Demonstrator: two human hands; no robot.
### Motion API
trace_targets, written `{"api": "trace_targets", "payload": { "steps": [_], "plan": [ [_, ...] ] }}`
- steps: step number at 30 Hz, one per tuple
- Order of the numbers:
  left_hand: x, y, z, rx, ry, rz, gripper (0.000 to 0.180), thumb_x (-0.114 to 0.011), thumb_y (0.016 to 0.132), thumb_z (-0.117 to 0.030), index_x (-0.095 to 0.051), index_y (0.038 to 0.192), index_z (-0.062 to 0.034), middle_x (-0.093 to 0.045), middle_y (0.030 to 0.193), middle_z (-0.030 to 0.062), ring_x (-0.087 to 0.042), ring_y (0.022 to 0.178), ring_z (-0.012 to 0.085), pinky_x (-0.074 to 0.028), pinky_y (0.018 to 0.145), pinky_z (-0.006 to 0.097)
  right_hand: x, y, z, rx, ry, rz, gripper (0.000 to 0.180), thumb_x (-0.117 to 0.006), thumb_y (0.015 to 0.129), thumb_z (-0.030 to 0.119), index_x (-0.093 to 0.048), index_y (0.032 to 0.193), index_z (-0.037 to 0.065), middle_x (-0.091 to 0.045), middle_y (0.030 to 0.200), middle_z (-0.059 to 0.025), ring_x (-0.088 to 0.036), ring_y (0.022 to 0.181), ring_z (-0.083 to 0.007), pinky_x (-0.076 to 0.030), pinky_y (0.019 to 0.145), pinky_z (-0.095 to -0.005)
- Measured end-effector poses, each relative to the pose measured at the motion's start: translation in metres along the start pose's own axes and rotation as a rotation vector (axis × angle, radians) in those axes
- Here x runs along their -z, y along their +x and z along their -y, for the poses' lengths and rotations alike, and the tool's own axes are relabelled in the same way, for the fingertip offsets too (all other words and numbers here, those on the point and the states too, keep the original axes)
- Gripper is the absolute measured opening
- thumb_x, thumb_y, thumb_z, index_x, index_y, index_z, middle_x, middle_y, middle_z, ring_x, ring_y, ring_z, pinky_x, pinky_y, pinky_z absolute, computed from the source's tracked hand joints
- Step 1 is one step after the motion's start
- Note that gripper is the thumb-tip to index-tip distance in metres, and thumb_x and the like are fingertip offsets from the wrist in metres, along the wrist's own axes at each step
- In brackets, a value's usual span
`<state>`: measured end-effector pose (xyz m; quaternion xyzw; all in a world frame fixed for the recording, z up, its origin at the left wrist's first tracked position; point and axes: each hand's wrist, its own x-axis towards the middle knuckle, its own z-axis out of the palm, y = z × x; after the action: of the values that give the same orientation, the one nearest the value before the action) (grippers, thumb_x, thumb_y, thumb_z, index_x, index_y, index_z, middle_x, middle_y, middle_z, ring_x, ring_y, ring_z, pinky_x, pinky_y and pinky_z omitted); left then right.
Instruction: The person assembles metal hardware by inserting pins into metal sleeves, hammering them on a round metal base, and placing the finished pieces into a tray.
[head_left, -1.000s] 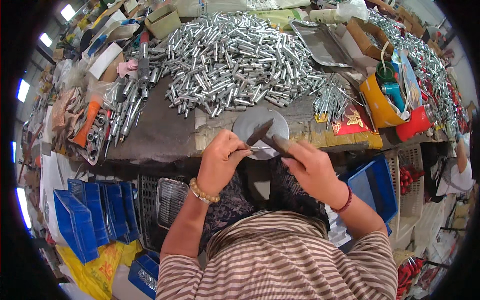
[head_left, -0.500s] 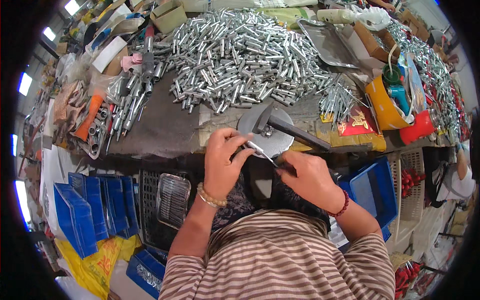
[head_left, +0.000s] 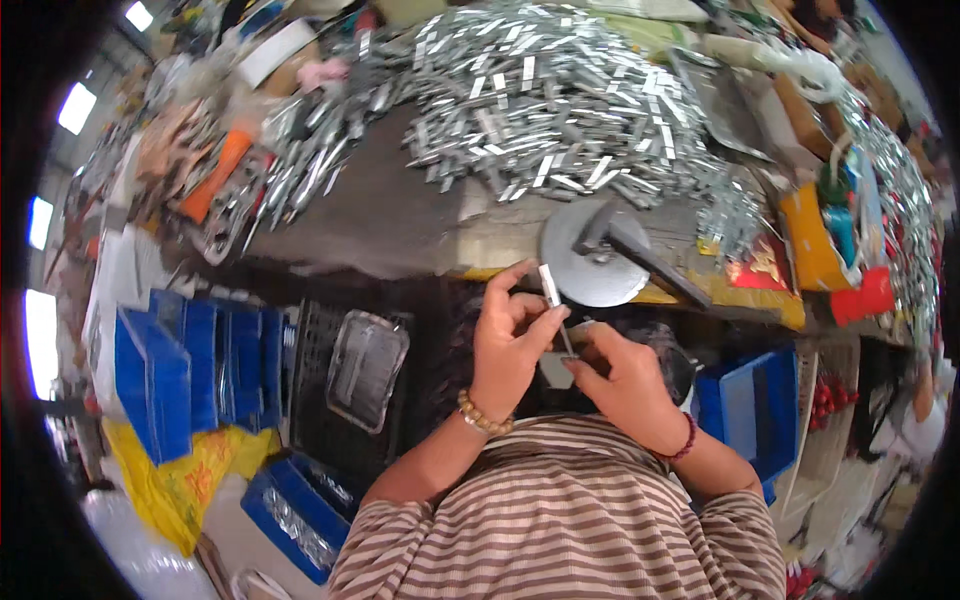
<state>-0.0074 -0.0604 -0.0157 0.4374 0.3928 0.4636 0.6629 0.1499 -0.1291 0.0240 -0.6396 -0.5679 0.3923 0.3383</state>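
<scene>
The left hand [head_left: 515,335] is pinching a slim metal rod [head_left: 549,288] between thumb and fingers, its smooth, bright cylinder pointing far and its thin shaft slanting near. The right hand [head_left: 625,378] is holding a bent thumb and forefinger at the shaft's near end; blur is hiding whether they are gripping it. In view, the rod is showing by the near-left rim of a flat, round grey disc [head_left: 578,278]. Across the disc a dark hammer [head_left: 655,262] is lying, its straight handle reaching right. Farther off, glossy tubular metal pieces [head_left: 560,110] are forming a heap on the dull, dark bench [head_left: 385,200].
</scene>
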Motion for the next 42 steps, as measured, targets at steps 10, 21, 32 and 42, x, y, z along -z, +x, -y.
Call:
{"api": "trace_targets", "payload": {
  "steps": [10,21,32,42],
  "plan": [
    [0.191,-0.012,0.055,0.025,0.290,-0.591,0.052,-0.078,0.091,-0.008,-0.053,0.135,-0.0003,-0.071,0.099,0.0078,-0.064,0.078,0.0114,-0.053,0.062,0.025,0.042,0.033,-0.045,-0.057,0.365,-0.138,0.039,-0.066,0.100,0.001,-0.063,0.138,0.001,-0.067,0.098,-0.0011,-0.061,0.079,-0.0064,-0.051,0.067,-0.0221],
    [0.421,-0.047,0.243,0.272,0.539,-1.017,0.049,-0.085,0.082,-0.011,-0.061,0.124,-0.0028,-0.072,0.109,0.0164,-0.071,0.094,0.0278,-0.058,0.083,0.041,0.032,0.038,-0.044,-0.037,0.332,-0.166,0.036,-0.065,0.100,0.000,-0.064,0.136,-0.001,-0.069,0.099,-0.0031,-0.060,0.073,-0.0060,-0.051,0.061,-0.0217],
    [0.372,-0.007,0.203,0.229,1.148,-0.951,0.046,-0.081,0.092,-0.022,-0.063,0.129,-0.0026,-0.071,0.122,0.0242,-0.070,0.112,0.0399,-0.055,0.095,0.047,0.038,0.031,-0.044,-0.091,0.341,-0.195,0.033,-0.066,0.101,0.003,-0.066,0.133,0.001,-0.068,0.099,-0.0020,-0.062,0.079,-0.0059,-0.053,0.063,-0.0220],
    [0.231,0.055,0.014,-0.557,0.498,-0.861,0.016,-0.070,0.103,-0.017,-0.066,0.111,-0.0031,-0.069,0.094,0.0025,-0.060,0.076,0.0099,-0.051,0.071,0.027,0.034,0.029,-0.034,-0.042,0.334,-0.161,0.024,-0.066,0.101,0.005,-0.069,0.125,0.000,-0.068,0.090,-0.0003,-0.061,0.071,-0.0051,-0.051,0.063,-0.0217]
  ]
}}
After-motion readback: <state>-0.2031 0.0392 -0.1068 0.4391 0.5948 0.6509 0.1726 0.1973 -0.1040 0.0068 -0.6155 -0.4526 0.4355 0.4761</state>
